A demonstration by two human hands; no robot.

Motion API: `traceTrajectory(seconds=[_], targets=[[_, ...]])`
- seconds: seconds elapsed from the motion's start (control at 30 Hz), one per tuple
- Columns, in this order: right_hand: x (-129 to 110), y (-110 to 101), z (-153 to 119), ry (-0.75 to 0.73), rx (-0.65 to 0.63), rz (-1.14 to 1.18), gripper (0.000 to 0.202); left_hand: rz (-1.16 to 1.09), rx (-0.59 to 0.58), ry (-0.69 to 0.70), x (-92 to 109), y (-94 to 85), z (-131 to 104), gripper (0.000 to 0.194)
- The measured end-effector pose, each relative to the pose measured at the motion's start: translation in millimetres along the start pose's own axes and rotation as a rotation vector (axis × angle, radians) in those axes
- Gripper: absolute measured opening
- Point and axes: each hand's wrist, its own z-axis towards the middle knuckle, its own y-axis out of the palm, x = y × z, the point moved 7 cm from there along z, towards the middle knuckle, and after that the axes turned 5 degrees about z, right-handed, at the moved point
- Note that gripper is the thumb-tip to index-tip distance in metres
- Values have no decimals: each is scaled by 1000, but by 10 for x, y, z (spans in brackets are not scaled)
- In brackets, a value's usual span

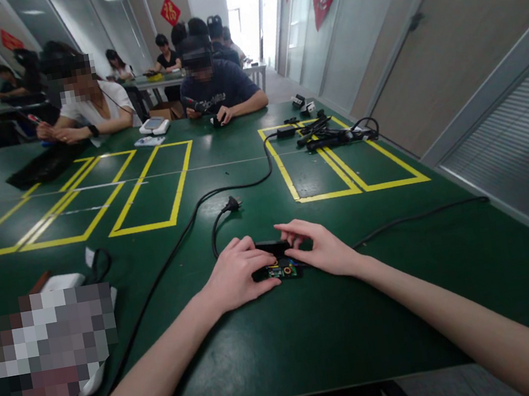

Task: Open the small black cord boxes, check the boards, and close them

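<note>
On the green table in front of me lies an opened black power adapter, its circuit board and small coloured wires exposed. My left hand is closed around its left end, with the thumb along the near edge and fingers reaching over the board. At the right end, my right hand touches the casing with curved fingers and thumb; the index finger sticks out above it. The fingers hide parts of the casing. A cord with a black plug runs from behind my left hand, and another black cable leads off right.
A long black cable crosses the table to a heap of black adapters and cords. Yellow tape rectangles mark the tabletop. A blurred pale object lies at left. Two people work across the table, others behind.
</note>
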Motion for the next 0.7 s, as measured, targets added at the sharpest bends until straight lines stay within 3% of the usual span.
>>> traceTrajectory(seconds=[0.17,0.27,0.5,0.7], targets=[[61,20,7,110,-18,-91,29,58,5,27,28,-13,8,32],[100,-22,4,178,16,-12,24,81,6,24,22,-4,7,32],[219,-67,-55,365,28,277,37,130,26,18,-2,46,11,31],[157,-55,-25,311,33,313,33,197,34,3,-30,27,23,26]])
